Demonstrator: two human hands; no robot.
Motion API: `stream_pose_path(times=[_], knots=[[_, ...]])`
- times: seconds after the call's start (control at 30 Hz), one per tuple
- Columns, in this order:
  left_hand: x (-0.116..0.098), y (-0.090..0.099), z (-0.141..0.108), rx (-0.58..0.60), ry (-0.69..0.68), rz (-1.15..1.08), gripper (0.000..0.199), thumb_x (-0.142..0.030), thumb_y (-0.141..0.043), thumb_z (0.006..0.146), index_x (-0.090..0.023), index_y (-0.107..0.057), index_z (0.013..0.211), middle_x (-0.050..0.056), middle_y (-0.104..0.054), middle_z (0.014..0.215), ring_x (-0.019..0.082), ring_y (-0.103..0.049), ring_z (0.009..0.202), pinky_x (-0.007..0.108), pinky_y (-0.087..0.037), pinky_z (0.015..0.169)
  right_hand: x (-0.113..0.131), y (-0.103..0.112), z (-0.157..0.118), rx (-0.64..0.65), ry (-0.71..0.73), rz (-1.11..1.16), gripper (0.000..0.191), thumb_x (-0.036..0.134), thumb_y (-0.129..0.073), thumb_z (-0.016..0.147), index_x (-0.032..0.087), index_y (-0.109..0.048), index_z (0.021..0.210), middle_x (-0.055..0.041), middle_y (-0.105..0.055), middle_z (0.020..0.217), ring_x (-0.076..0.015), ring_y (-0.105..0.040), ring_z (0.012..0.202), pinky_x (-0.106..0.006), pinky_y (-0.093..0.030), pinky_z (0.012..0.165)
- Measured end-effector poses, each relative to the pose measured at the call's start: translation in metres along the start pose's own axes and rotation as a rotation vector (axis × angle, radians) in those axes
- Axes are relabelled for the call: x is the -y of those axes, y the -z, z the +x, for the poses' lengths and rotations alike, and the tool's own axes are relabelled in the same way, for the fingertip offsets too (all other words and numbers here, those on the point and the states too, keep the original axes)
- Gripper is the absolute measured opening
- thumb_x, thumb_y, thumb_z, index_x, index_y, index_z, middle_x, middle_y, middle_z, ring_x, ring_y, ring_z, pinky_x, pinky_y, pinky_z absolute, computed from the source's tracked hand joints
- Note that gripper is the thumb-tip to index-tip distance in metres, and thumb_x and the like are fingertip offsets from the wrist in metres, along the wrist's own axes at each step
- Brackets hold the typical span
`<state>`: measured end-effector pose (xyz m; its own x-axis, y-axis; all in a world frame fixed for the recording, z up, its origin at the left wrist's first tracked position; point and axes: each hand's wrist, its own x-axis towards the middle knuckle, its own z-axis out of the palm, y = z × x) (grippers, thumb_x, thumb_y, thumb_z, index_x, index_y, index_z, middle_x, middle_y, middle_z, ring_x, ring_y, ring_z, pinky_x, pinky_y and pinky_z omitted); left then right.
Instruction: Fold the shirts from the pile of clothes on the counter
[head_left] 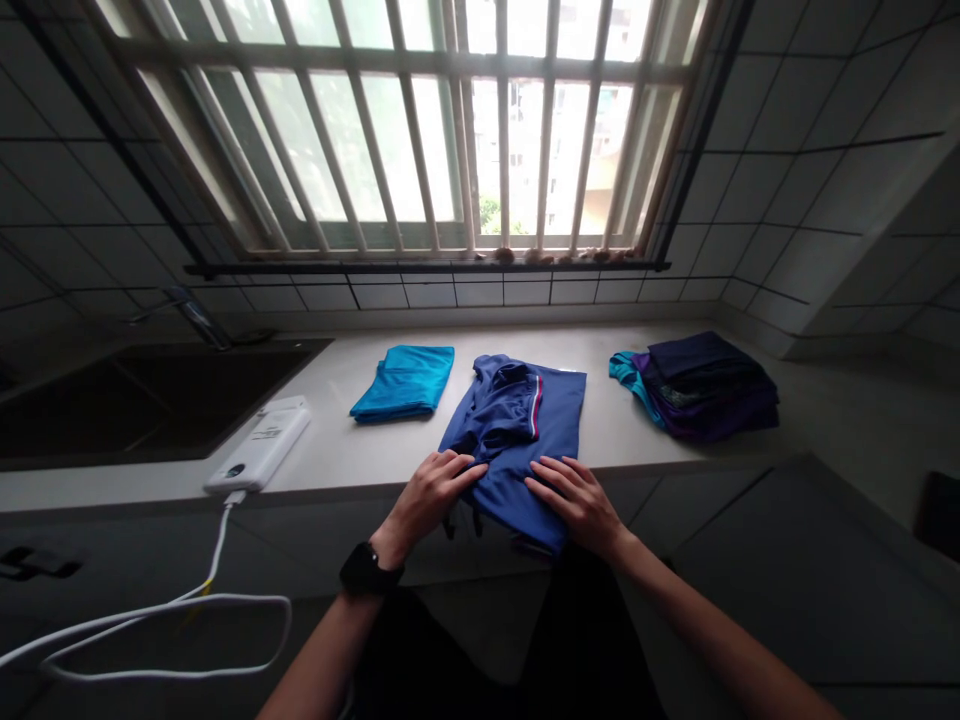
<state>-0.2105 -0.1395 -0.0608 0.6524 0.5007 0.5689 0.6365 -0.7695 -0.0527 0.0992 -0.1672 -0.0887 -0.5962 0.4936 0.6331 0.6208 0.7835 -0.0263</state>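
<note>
Beneath left grip (433,492), hold unclear, and right grip (581,502), loosely spread: blue garment (561,415).

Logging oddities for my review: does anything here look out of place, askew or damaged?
The white device sits at the front edge of the counter, close to the sink, its cable looping below; electronics look odd beside a sink. The blue garment overhangs too, under the left hand and right hand. No spill or damage shows.

Barred window (427,130), bright | tiled walls (757,185), dim | pale counter (596,428) | dark sink (180,410)
</note>
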Motion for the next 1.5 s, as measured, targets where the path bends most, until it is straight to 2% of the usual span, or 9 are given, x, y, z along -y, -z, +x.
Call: stream_pose_path(times=[0.23, 0.43, 0.57, 0.67, 1.0, 1.17, 1.27, 1.37, 1.5], knots=[[0.020, 0.072, 0.092, 0.032, 0.281, -0.239, 0.040, -0.019, -0.056, 0.096, -0.025, -0.061, 0.135, 0.006, -0.073, 0.122, 0.023, -0.071, 0.110, 0.035, -0.057, 0.094, -0.036, 0.053, 0.074, -0.232, -0.425, 0.316, 0.030, 0.038, -0.066, 0.096, 0.018, -0.072, 0.118, -0.0092, -0.078, 0.094, -0.0281, -0.076, 0.087, -0.038, -0.061, 0.077], [0.045, 0.023, 0.160, 0.091, 0.454, 0.015, 0.057, -0.023, -0.060, 0.095, -0.018, -0.051, 0.151, 0.017, -0.057, 0.151, 0.029, -0.055, 0.138, 0.043, -0.044, 0.116, -0.085, 0.030, 0.130, -0.021, -0.728, 0.032, 0.070, 0.033, -0.062, 0.097, 0.014, -0.038, 0.161, -0.0234, -0.052, 0.155, -0.0377, -0.054, 0.140, -0.051, -0.047, 0.115], [0.042, -0.030, 0.141, 0.382, 0.499, -0.080, 0.054, -0.040, -0.044, 0.106, -0.026, -0.046, 0.158, 0.010, -0.052, 0.161, 0.026, -0.047, 0.148, 0.046, -0.035, 0.124, -0.080, -0.006, 0.117, 0.331, -0.675, 0.001, 0.051, 0.033, -0.047, 0.105, 0.018, -0.054, 0.154, -0.0154, -0.049, 0.162, -0.0340, -0.044, 0.151, -0.051, -0.041, 0.122], [0.040, -0.046, 0.125, 0.415, 0.569, -0.129, 0.058, -0.044, -0.035, 0.108, -0.029, -0.036, 0.164, 0.008, -0.041, 0.169, 0.025, -0.037, 0.155, 0.052, -0.026, 0.128, -0.074, -0.020, 0.105, 0.357, -0.672, -0.039, 0.053, 0.033, -0.041, 0.107, 0.018, -0.052, 0.156, -0.0121, -0.045, 0.166, -0.0325, -0.038, 0.155, -0.052, -0.037, 0.125], [0.004, -0.025, 0.128, 0.451, 0.682, 0.043, 0.073, -0.062, -0.039, 0.103, -0.022, -0.036, 0.165, 0.017, -0.050, 0.160, 0.037, -0.049, 0.144, 0.053, -0.041, 0.115, -0.076, -0.010, 0.109, 0.223, -0.657, -0.172, 0.043, 0.030, -0.040, 0.109, 0.021, -0.066, 0.141, -0.0120, -0.062, 0.152, -0.0293, -0.055, 0.140, -0.045, -0.045, 0.114], [-0.048, -0.014, 0.117, 0.422, 0.809, 0.203, 0.092, -0.071, -0.044, 0.097, -0.003, -0.041, 0.160, 0.028, -0.058, 0.147, 0.039, -0.055, 0.134, 0.049, -0.044, 0.111, -0.089, 0.000, 0.122, 0.272, -0.807, -0.198, 0.044, 0.036, -0.038, 0.111, 0.019, -0.065, 0.140, -0.0174, -0.067, 0.139, -0.0300, -0.063, 0.127, -0.042, -0.046, 0.107], [-0.060, -0.012, 0.096, 0.392, 0.708, 0.188, 0.102, -0.080, -0.060, 0.084, -0.012, -0.047, 0.157, 0.027, -0.053, 0.152, 0.043, -0.049, 0.139, 0.057, -0.039, 0.115, -0.089, 0.003, 0.125, 0.298, -0.981, -0.118, 0.056, 0.050, -0.040, 0.109, 0.015, -0.057, 0.149, -0.0226, -0.066, 0.138, -0.0334, -0.063, 0.129, -0.043, -0.047, 0.106], [-0.052, -0.014, 0.068, 0.342, 0.482, 0.117, 0.106, -0.065, -0.085, 0.070, -0.022, -0.045, 0.159, 0.024, -0.042, 0.162, 0.045, -0.040, 0.148, 0.060, -0.036, 0.117, -0.092, 0.003, 0.125, 0.279, -1.045, 0.131, 0.075, 0.065, -0.069, 0.090, 0.010, -0.063, 0.140, -0.0241, -0.069, 0.132, -0.0389, -0.063, 0.126, -0.045, -0.049, 0.105], [-0.034, -0.019, 0.034, 0.196, 0.312, 0.039, 0.065, -0.015, -0.071, 0.086, -0.026, -0.056, 0.148, 0.016, -0.058, 0.146, 0.031, -0.057, 0.133, 0.049, -0.047, 0.110, -0.100, -0.002, 0.129, 0.191, -0.978, 0.816, 0.046, 0.038, -0.090, 0.067, 0.016, -0.075, 0.104, -0.0104, -0.079, 0.106, -0.0303, -0.072, 0.103, -0.041, -0.057, 0.095]])
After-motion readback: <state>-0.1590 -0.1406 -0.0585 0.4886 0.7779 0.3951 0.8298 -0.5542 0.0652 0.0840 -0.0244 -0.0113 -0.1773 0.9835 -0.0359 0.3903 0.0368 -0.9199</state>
